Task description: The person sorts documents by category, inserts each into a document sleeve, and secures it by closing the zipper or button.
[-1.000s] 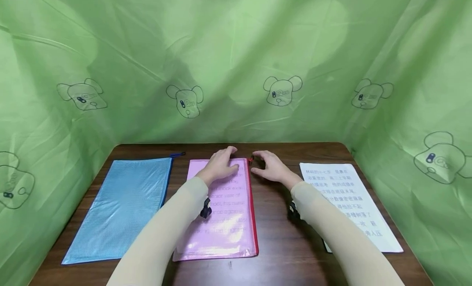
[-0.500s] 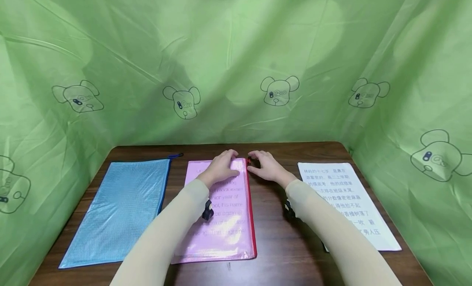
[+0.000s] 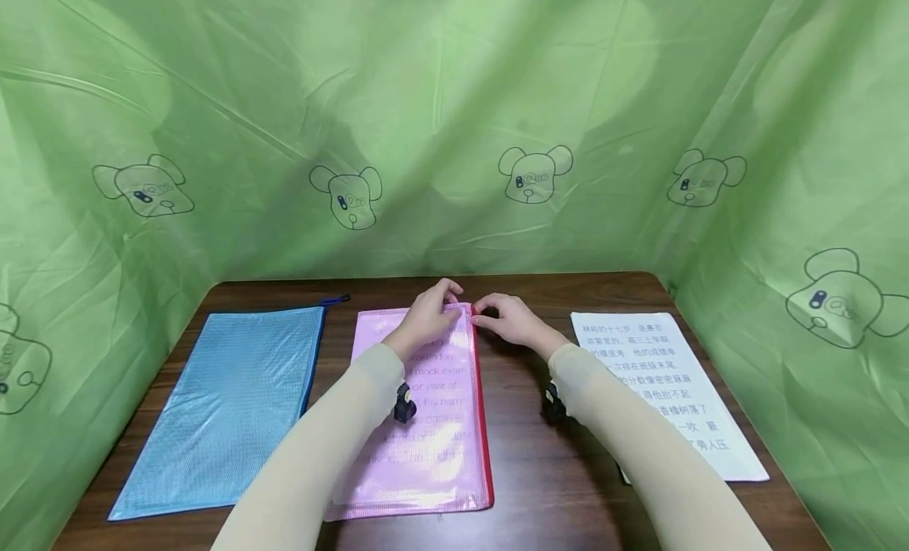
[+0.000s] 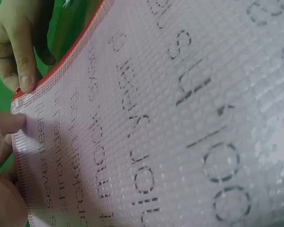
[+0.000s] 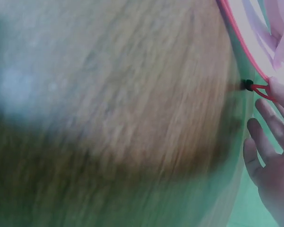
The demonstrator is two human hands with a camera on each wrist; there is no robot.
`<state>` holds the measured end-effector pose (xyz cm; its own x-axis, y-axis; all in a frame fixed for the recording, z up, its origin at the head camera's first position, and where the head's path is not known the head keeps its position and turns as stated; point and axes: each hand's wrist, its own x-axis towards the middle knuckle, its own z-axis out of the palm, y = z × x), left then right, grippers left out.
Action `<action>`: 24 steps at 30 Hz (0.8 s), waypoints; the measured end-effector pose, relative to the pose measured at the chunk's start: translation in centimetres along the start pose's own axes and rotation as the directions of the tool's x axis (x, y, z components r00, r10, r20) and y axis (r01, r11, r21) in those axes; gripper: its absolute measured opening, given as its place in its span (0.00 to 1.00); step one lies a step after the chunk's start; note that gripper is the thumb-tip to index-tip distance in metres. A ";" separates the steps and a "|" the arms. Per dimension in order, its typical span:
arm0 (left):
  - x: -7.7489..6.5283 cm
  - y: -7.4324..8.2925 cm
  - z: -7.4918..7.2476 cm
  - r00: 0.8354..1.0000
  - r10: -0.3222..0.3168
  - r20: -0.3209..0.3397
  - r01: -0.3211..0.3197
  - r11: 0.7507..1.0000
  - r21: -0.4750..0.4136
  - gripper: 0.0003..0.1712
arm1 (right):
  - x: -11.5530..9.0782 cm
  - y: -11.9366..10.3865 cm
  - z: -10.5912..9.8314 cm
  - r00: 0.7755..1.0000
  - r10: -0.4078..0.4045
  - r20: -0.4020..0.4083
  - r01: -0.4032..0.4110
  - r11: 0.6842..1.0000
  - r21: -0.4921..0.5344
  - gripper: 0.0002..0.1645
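Observation:
A translucent pink zip pouch (image 3: 426, 456) with a red zipper along its right side lies in the middle of the table, a printed sheet showing through it. At its top edge my left hand (image 3: 426, 320) pinches it, thumb on the upper face and fingers behind, as the left wrist view shows. My right hand (image 3: 517, 322) pinches the pouch's top right corner at the zipper end. In the right wrist view a red cord loop (image 5: 260, 89) with a black bead hangs out by the right hand's fingertips. The pouch surface looks bowed in the left wrist view.
A blue zip pouch (image 3: 227, 401) lies flat at the left on the dark wooden table (image 3: 540, 488). White printed sheets (image 3: 660, 350) lie at the right, partly under the right forearm. Green curtain (image 3: 440, 140) stands behind and on both sides.
My right hand has moved slightly left onto the pouch's corner and its fingertips have closed there. My left hand has moved up to the top edge and curled its fingers over it.

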<state>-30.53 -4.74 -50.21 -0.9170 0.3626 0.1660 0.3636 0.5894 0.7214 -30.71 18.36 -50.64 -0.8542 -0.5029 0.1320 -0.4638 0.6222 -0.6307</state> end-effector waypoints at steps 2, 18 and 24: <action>0.0 0.1 -0.1 1.000 0.004 -0.005 -0.004 1.000 -0.008 0.21 | 0.0 -0.2 -0.1 0.999 0.032 -0.011 -0.032 0.999 0.032 0.09; -0.1 0.9 -0.6 0.999 0.047 -0.008 -0.047 0.999 -0.002 0.18 | -0.1 -0.6 -0.6 0.983 0.035 -0.178 -0.015 0.994 0.113 0.06; -0.2 1.1 -0.8 0.998 0.039 0.039 -0.038 0.999 -0.027 0.11 | -0.4 -0.7 -1.0 0.987 0.051 -0.151 -0.028 0.987 0.156 0.05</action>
<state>-30.06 -4.77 -48.93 -0.8952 0.4129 0.1678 0.3935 0.5557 0.7323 -30.28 18.73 -49.53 -0.9025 -0.3742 0.2132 -0.3979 0.5349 -0.7453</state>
